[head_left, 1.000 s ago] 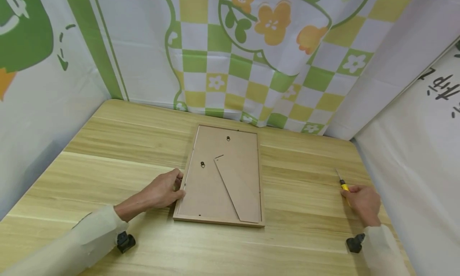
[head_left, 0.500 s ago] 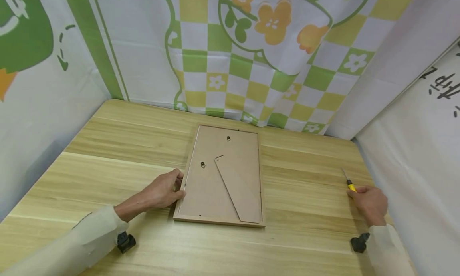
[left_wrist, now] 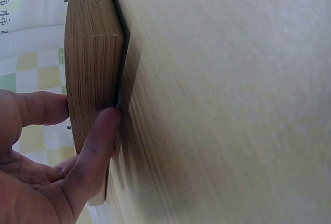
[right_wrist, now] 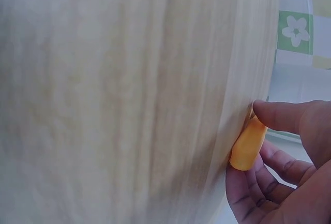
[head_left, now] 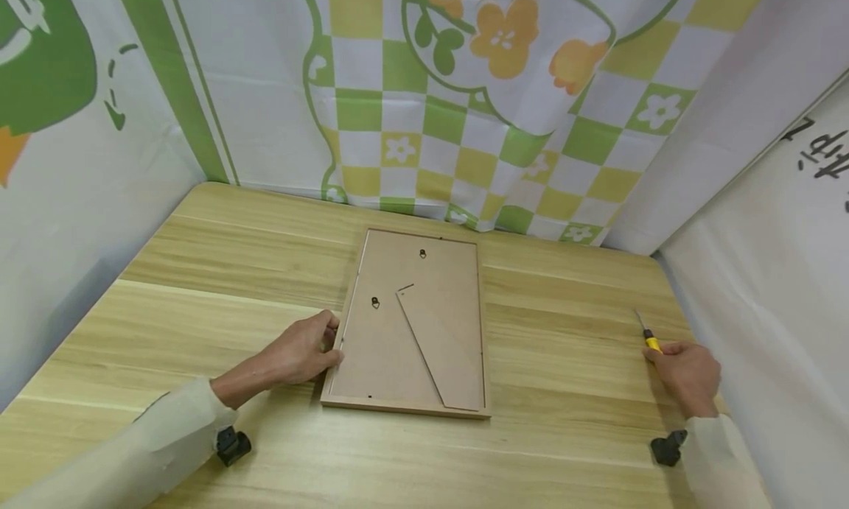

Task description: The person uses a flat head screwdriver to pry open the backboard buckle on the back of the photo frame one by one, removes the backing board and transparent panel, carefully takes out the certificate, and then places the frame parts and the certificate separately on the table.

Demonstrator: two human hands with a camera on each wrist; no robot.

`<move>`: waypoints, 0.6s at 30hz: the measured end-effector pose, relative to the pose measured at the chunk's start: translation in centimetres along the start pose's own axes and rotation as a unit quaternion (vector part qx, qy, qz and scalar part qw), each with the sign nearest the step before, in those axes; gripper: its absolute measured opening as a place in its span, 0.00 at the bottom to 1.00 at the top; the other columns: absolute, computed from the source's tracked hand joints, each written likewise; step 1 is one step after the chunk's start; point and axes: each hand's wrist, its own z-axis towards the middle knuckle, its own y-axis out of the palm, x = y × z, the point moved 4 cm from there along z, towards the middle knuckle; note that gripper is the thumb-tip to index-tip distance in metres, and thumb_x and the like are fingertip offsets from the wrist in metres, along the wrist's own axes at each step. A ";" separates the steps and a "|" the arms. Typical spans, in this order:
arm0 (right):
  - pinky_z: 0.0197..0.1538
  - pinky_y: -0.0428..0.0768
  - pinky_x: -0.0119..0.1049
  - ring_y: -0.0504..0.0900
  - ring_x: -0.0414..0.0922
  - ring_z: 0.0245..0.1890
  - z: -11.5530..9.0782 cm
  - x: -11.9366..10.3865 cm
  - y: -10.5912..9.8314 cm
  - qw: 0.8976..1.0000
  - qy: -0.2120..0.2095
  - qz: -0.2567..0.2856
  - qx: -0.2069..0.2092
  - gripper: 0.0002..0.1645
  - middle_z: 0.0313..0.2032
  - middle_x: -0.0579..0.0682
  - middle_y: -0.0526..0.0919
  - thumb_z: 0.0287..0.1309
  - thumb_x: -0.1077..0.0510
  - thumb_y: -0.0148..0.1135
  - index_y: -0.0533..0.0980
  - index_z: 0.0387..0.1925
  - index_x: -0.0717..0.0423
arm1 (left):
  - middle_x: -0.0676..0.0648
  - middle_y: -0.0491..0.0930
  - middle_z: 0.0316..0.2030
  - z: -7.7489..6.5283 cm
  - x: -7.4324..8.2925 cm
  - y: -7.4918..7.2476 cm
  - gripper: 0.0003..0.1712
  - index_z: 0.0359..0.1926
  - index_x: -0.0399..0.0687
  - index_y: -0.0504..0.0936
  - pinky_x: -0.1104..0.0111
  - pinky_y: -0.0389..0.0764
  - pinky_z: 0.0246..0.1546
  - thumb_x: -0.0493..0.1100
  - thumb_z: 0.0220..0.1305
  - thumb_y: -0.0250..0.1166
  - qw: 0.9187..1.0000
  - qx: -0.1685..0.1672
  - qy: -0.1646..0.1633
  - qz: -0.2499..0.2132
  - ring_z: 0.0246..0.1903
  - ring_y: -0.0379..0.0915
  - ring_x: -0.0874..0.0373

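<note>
A picture frame (head_left: 404, 347) lies face down on the wooden table, its tan backing board upward. Two small hanging rings and a slanted easel leg (head_left: 447, 369) show on the back. My left hand (head_left: 301, 350) pinches the frame's left side near its lower end. In the left wrist view, thumb and fingers lie on either side of the wood-grain edge (left_wrist: 93, 74). Far to the right, my right hand (head_left: 686, 373) holds a screwdriver (head_left: 653, 343) with a yellow handle, black collar and thin metal shaft. The handle's butt (right_wrist: 245, 149) shows between thumb and fingers in the right wrist view.
The wooden table (head_left: 564, 435) reaches back to a hanging cloth (head_left: 444, 163) with green and yellow checks. White sheets stand along the left and right sides, the right one close to my right hand. Each wrist wears a small black camera (head_left: 232, 446).
My right hand has moved a little to the right with the screwdriver, mostly in the first half second. My left hand stays on the picture frame, which has hardly shifted.
</note>
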 end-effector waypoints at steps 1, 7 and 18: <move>0.28 0.68 0.38 0.79 0.55 0.30 0.0 0.0 0.0 1.000 0.000 -0.001 0.001 0.24 0.30 0.62 0.85 0.54 0.46 0.69 0.83 0.34 0.66 | 0.38 0.82 0.41 0.0 0.0 0.0 0.18 0.50 0.33 0.71 0.67 0.80 0.31 0.33 0.62 0.64 1.000 -0.001 0.000 0.000 0.36 0.79 0.54; 0.29 0.68 0.39 0.79 0.56 0.31 -0.2 -0.3 -0.3 1.000 0.000 -0.003 -0.007 0.25 0.33 0.64 0.85 0.54 0.45 0.68 0.82 0.36 0.67 | 0.38 0.82 0.42 0.1 -0.1 0.0 0.18 0.51 0.33 0.71 0.67 0.80 0.32 0.34 0.62 0.64 1.000 -0.003 -0.004 -0.001 0.38 0.80 0.53; 0.42 0.76 0.54 0.80 0.66 0.43 -1.4 -3.3 -1.7 0.999 -0.035 0.000 0.021 0.32 0.47 0.68 0.83 0.62 0.43 0.59 0.77 0.51 0.69 | 0.38 0.82 0.42 -0.1 0.0 0.0 0.18 0.51 0.33 0.71 0.66 0.81 0.32 0.33 0.62 0.64 1.000 -0.006 -0.001 -0.017 0.37 0.79 0.54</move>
